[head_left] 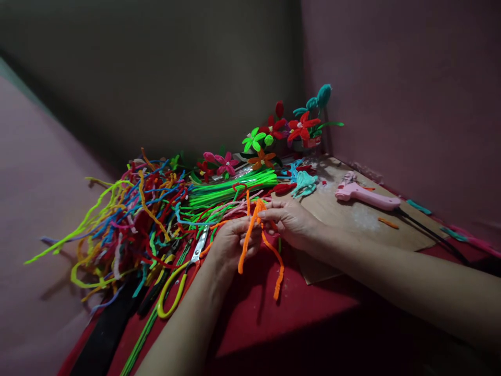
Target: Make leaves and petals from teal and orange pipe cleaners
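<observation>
Pinching the orange pipe cleaner point(256, 230) w/ both hands here: left hand point(230, 245) fingers closed around the lower strand, right hand point(291, 222) fingertips gripping the top bit, just above the red cloth point(250, 313). 2 loose tails hang down. Imo for a clean twist, keep both pinches close together & tension even so the wire doesn't kink. Scissors point(183, 277) sit just left of the hands, the pink glue gun point(366, 196) on the board well to the right.

- Scissors point(183, 274) lay on the desk point(313, 324), left of the board point(352, 219).
- A glue gun point(366, 196) lay on the board.
- Pipe-cleaner flowers point(289, 130) stood behind the board.
- A pipe-cleaner heap point(136, 219) lay left of the board.
</observation>
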Action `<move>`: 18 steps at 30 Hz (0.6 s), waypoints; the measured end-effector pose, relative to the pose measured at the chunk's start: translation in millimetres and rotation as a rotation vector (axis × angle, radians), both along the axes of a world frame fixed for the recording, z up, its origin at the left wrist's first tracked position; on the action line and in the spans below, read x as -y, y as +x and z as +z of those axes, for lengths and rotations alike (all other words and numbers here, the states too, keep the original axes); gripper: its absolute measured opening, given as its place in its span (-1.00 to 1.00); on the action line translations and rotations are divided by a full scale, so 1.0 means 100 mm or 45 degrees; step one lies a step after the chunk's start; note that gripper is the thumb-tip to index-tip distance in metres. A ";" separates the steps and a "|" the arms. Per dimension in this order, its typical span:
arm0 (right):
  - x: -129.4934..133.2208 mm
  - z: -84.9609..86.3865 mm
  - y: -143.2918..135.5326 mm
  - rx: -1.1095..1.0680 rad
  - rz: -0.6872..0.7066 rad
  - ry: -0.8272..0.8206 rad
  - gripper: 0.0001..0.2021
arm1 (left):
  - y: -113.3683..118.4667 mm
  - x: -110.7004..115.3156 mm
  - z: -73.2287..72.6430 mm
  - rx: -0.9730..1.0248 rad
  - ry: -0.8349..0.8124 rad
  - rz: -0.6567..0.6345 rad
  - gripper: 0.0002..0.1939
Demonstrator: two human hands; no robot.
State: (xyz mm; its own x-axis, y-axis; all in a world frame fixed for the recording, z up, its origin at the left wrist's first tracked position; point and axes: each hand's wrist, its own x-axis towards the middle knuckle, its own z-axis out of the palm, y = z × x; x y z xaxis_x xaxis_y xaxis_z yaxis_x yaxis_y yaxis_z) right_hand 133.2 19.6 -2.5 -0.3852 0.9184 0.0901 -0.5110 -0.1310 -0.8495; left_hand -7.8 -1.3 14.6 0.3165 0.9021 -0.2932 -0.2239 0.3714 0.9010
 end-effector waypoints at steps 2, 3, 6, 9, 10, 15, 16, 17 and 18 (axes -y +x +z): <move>0.00 -0.01 0.00 0.031 -0.001 0.026 -0.91 | -0.03 0.00 -0.01 -0.004 -0.026 -0.048 -0.93; 0.00 -0.01 0.00 0.048 -0.015 0.042 -0.90 | -0.04 0.00 -0.02 -0.036 0.000 -0.054 -0.92; -0.03 0.01 0.02 0.047 -0.068 0.052 -0.90 | -0.05 0.01 -0.04 -0.187 0.219 0.015 -0.87; -0.05 0.05 0.04 -0.025 -0.108 0.004 -0.93 | -0.04 0.04 -0.03 -0.389 0.687 0.209 -0.74; -0.06 0.06 0.04 -0.043 -0.120 -0.019 -0.93 | -0.05 0.04 -0.02 -0.479 0.871 0.257 -0.70; -0.08 0.08 0.06 -0.049 -0.116 -0.145 -0.90 | -0.13 0.06 0.00 -1.136 1.731 0.192 -0.83; -0.08 0.08 0.07 -0.050 -0.111 -0.163 -0.89 | -0.14 0.05 -0.01 -1.257 1.861 0.173 -0.82; -0.09 0.09 0.07 -0.056 -0.108 -0.182 -0.88 | -0.15 0.05 -0.02 -1.352 1.964 0.164 -0.79; -0.09 0.09 0.08 -0.063 -0.102 -0.201 -0.88 | -0.16 0.05 -0.03 -1.420 2.032 0.154 -0.77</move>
